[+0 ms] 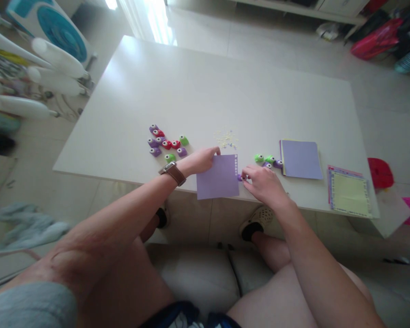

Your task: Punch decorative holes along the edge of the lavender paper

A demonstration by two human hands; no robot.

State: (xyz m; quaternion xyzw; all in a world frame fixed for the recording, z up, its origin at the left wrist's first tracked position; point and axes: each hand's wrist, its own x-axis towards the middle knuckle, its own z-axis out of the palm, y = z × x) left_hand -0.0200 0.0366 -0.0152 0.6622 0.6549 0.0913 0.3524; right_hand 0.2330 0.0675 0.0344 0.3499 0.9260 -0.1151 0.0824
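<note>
My left hand (pixel 205 160) grips a purple sheet of paper (pixel 217 180) by its upper left part, near the table's front edge. A row of small punched shapes runs down the upper right edge of that sheet. At the sheet's right edge, my right hand (pixel 259 180) is closed on a small purple craft punch (pixel 239 177). Just beyond the right hand lie several green and purple punches, among them a green punch (pixel 258 158). To the left is a larger group of purple, red and green punches, including a red punch (pixel 166 144).
Tiny paper cut-outs (pixel 226 138) lie scattered behind the sheet. A stack of purple paper (pixel 301 158) sits at right, and beyond it a pile with a yellow sheet (pixel 350 192) with punched edges. All rest on the white table (pixel 246 100). A red stool (pixel 380 173) stands past its right end.
</note>
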